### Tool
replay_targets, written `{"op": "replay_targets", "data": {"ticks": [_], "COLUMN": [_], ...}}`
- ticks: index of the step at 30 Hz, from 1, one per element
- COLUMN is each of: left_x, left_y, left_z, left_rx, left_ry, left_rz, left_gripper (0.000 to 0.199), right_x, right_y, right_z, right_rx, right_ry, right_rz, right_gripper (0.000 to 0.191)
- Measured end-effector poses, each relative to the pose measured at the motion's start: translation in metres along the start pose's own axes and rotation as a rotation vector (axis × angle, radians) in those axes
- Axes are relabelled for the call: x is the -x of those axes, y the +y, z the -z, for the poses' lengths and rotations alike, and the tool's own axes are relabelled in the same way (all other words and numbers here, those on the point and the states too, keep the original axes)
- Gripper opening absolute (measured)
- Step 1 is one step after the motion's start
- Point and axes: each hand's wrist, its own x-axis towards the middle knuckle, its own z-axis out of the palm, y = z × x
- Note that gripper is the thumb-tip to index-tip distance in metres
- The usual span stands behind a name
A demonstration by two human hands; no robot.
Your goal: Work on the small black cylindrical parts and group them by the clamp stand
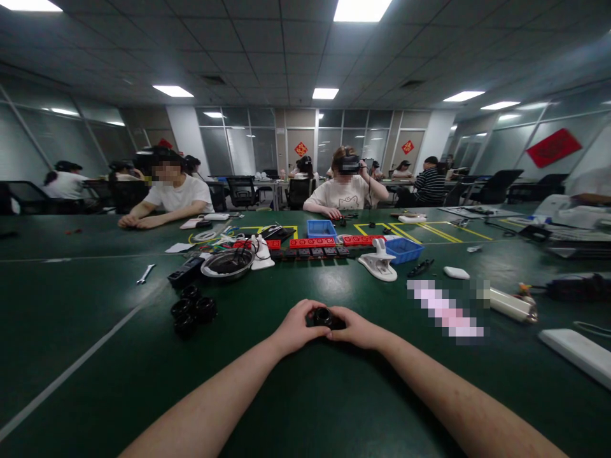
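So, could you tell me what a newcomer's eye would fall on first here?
Probably the two hands, left and right, cupped around a dark round part at the near middle of the green table. Beyond them, red power strips form a bright row between blue trays, one behind, one at the right end.

Left hand (296, 327), right hand (357, 329): bare. Left forearm (210, 401), right forearm (453, 388): bare to frame edge, slim, tapering toward wrists. Small faint spots, right forearm.
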Motion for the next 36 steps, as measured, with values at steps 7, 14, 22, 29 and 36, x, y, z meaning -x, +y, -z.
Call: {"op": "replay_targets", "data": {"ticks": [7,14,22,29,36], "left_x": [0.000,0.000,0.003,0.003,0.001], "left_y": [0.002,0.001,0.007,0.004,-0.002], "left_z": [0.001,0.002,-0.012,-0.002,0.002], "left_rx": [0.017,0.029,-0.161,-0.051,0.021], "left_ry": [-0.011,-0.005,0.191,0.086,0.014], "left_rz": [-0.002,0.004,0.136,0.019,0.000], "left_gripper": [0.042,0.042,0.039,0.035,0.038], "right_x": [0.000,0.000,-0.004,-0.001,0.001], "right_y": [-0.004,-0.002,0.005,0.000,0.002], "right_z": [0.004,0.003,-0.017,-0.014,0.002], "right_rx": [-0.125,-0.085,0.270,0.293,0.157], "right_ry": [-0.065,-0.051,0.272,0.188,-0.004], "right_rz": [-0.019,-0.021,-0.176,-0.039,0.013], "right_gripper": [0.032,0.032,0.028,0.049,0.035]}}
